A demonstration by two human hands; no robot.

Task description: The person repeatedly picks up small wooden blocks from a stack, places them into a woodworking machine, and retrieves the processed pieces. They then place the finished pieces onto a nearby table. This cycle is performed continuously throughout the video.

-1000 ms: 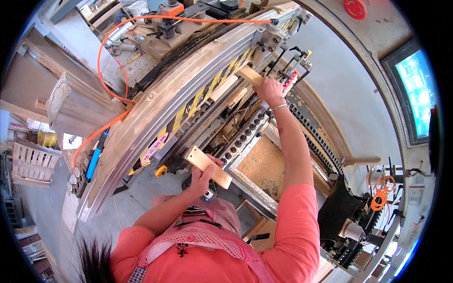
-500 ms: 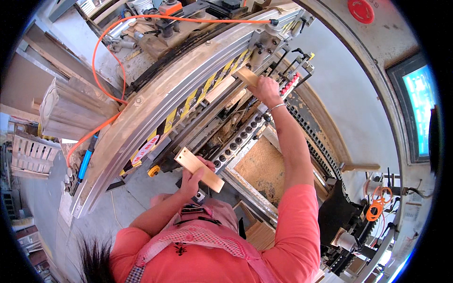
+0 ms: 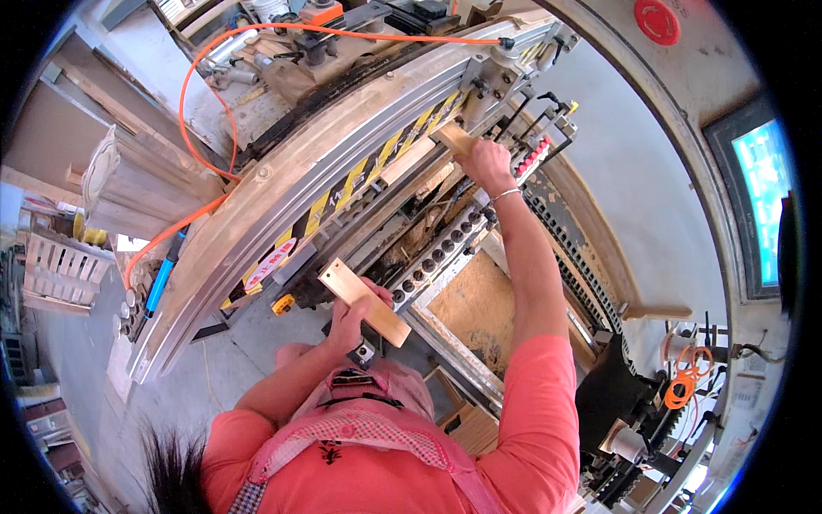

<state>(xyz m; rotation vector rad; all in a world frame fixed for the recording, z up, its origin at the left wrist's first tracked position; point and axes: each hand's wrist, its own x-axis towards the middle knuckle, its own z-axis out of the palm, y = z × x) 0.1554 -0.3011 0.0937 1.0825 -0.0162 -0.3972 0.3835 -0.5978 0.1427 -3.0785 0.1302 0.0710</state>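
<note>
My left hand (image 3: 349, 324) is closed round a short wooden board (image 3: 377, 317), held tilted in front of my body at the near end of the machine. Small dark holes show at the board's upper left end. Reaching far over the machine, my right hand (image 3: 486, 164) grips a second wooden block (image 3: 451, 137) beside the yellow-and-black striped rail (image 3: 368, 176). That hand's fingertips are partly hidden behind the block. Left of the right hand, a pale wooden strip (image 3: 408, 163) lies along the striped rail.
A row of black round fittings (image 3: 437, 255) runs along the machine bed. Below it sits a sawdust-covered panel (image 3: 471, 313). An orange hose (image 3: 182, 111) loops over the curved beam at left. A lit screen (image 3: 762, 184) and a red button (image 3: 658, 20) are at right.
Both hands keep their grips and have hardly moved. The view has shifted slightly, so the machine sits a little further right in the picture.
</note>
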